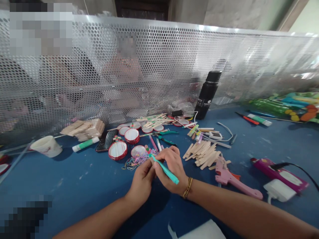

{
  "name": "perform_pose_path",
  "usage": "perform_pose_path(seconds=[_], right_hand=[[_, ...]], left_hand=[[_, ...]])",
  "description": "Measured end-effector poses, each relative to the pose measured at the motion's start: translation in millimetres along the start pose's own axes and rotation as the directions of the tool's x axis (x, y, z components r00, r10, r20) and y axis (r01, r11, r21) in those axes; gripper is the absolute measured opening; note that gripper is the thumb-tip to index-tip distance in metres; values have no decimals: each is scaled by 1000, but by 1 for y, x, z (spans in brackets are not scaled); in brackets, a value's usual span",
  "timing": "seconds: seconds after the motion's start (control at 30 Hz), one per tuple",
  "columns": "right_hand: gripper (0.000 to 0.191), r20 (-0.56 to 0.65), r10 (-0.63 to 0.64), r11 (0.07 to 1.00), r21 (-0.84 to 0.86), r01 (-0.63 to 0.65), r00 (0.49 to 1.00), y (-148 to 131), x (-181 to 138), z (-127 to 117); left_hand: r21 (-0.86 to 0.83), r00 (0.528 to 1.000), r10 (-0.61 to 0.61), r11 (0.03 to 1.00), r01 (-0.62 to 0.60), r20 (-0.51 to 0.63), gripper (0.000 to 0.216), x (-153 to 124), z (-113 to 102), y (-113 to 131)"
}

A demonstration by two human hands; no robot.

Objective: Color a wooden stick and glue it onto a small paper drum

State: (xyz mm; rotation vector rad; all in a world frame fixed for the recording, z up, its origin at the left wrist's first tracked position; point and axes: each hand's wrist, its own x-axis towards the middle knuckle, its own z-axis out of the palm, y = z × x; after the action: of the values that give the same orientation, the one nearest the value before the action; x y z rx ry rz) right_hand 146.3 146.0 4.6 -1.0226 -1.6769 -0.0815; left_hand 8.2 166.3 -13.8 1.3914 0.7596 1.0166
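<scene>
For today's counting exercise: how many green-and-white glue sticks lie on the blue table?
2. The left glue stick lies near the white cup; the right glue stick lies beside the red tool. Others may hide among the clutter.

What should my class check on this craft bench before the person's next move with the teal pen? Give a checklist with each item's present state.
1. Grip: right hand closed around teal pen: ok.
2. Pen tip meets whatever the left hand pinches: cannot tell, fingers hide it.
3. Supply of wooden sticks lies just beyond the right hand: ok.
4. The pink glue gun lies apart from both hands: ok.
5. The black bottle stands upright at the back: ok.
</scene>
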Motion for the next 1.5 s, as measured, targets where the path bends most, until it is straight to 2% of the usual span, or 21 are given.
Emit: perform_pose_path(seconds=[0.17,0.33,0.43,0.53,0.73,0.83,1.03,1.2,1.37,1.5], right_hand=[[2,0,0,1000,0,0,1000,1,-1,0],[7,17,120,993,12,-121,993,5,-2,2],[14,42,184,982,42,-185,982,7,-3,5],[9,-2,209,978,18,-209,978,8,-4,8],[14,-19,232,969,85,-230,972,6,-8,10],[17,-16,264,956,134,-260,964,6,-9,11],[24,2,306,934,190,-301,952,7,-9,11],[21,-3,333,926,188,-326,943,11,-7,11],[19,-6,326,936,144,-322,945,10,-6,11],[19,33,290,954,63,-292,956,11,-9,14]], left_hand=[[-16,1000,-14,1000,13,-4,34,1,0,-1],[-17,998,-51,999,50,-23,39,1,0,-5],[33,998,-19,999,21,-56,42,0,0,-3],[79,997,15,997,-9,-75,44,-1,0,-2],[181,999,27,983,-31,23,39,-1,-1,-3],[225,999,41,973,-47,31,37,-2,-1,-3],[194,998,47,980,-53,36,36,-1,1,-3],[217,998,27,976,-16,-48,39,1,1,-2],[219,973,152,969,-113,-172,43,-2,1,4],[194,950,177,973,-129,-259,49,-4,2,5]])
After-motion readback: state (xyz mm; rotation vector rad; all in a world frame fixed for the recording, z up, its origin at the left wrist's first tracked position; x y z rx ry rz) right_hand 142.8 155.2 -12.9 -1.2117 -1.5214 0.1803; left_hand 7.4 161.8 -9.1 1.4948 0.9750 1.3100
